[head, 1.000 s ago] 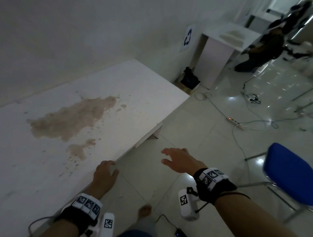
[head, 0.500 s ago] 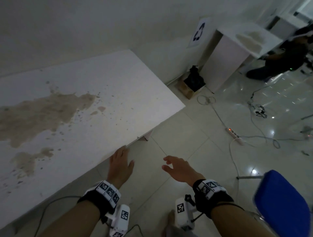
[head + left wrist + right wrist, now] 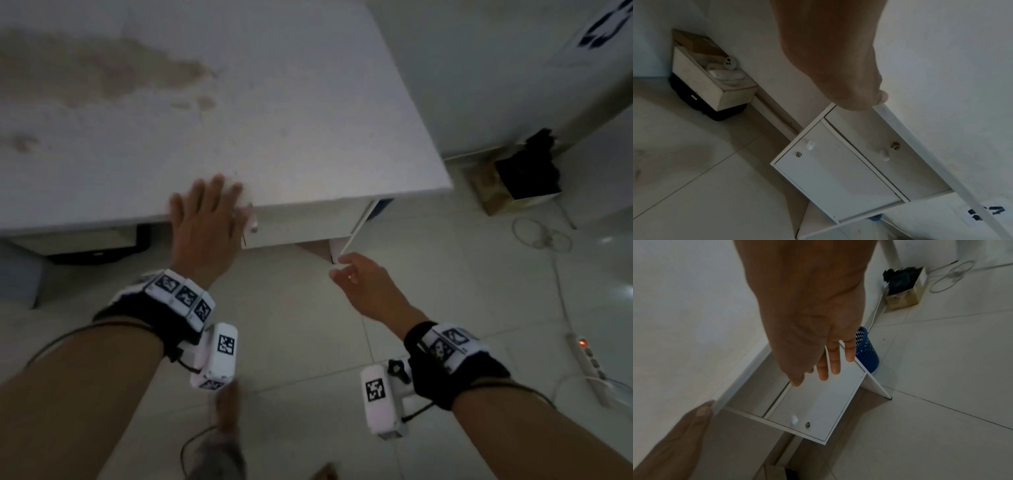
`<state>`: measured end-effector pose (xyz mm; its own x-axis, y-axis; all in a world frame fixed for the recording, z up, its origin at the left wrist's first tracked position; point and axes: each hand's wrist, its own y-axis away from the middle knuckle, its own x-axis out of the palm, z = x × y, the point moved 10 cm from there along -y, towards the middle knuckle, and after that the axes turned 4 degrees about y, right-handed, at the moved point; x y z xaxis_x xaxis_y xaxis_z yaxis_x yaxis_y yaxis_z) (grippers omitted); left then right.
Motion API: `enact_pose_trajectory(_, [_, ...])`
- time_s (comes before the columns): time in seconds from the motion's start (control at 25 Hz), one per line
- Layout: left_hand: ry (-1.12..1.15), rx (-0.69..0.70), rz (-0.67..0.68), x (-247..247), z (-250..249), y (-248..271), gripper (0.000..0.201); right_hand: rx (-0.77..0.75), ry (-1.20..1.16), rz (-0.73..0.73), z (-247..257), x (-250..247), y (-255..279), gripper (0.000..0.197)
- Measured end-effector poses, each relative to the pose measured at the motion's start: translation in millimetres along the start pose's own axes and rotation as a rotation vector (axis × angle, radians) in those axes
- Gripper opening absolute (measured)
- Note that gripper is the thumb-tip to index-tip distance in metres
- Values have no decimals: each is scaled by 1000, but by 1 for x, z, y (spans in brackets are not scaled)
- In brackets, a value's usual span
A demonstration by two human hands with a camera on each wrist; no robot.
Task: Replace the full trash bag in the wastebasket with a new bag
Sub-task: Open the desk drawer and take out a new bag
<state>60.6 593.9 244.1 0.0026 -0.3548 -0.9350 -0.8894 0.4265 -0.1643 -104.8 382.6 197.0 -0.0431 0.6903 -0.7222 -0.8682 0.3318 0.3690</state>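
A blue perforated wastebasket point(image 3: 867, 350) stands on the floor under the white table point(image 3: 274, 102), behind the cabinet's side panel. In the head view only a blue sliver of the wastebasket point(image 3: 382, 204) shows, and its inside is hidden. My left hand point(image 3: 205, 219) lies flat on the table's front edge with straight fingers. My right hand point(image 3: 356, 277) hovers open and empty in front of the cabinet's point(image 3: 813, 402) right corner, short of the wastebasket. A cardboard box point(image 3: 513, 178) holding crumpled black plastic point(image 3: 900, 277) sits by the wall to the right.
The cabinet has two doors with white knobs point(image 3: 809, 145) and locks. A white box point(image 3: 711, 84) on a black base stands under the table's left part. A coiled cable point(image 3: 541, 233) and a power strip point(image 3: 587, 363) lie on the tiled floor at right.
The view has moved in and tipped down over the table edge. My left hand slid right along the edge and lies flat. My right hand reached forward toward the cabinet corner.
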Motion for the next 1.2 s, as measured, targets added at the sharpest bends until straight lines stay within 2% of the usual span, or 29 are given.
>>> enact_pose_trajectory(0.2, [-85,60,-230,4,5,0,49,-132,-169,-109,-1,26,-64,48])
enact_pose_trajectory(0.36, [-96,110,-391,0,4,4,52,-136,-266,-205,5,31,-117,50])
enact_pose_trajectory(0.6, [-111,158,-479,3,6,5,57,-143,-405,-360,2,24,-167,51])
enact_pose_trajectory(0.76, [-120,171,-508,1,6,6,55,-217,-363,-441,20,13,-188,43])
enact_pose_trajectory(0.84, [-109,170,-499,0,6,6,55,-242,-272,-419,26,10,-198,33])
enact_pose_trajectory(0.92, [-98,167,-479,0,6,5,55,-231,-122,-420,29,11,-198,28])
enact_pose_trajectory(0.96, [-94,162,-467,0,7,5,55,-225,-91,-466,29,9,-190,26])
enact_pose_trajectory(1.08, [-62,150,-423,-1,5,5,53,-207,-302,-542,18,14,-135,35])
enact_pose_trajectory(1.2, [10,124,-386,-4,6,5,48,-181,-377,-499,3,32,-74,37])
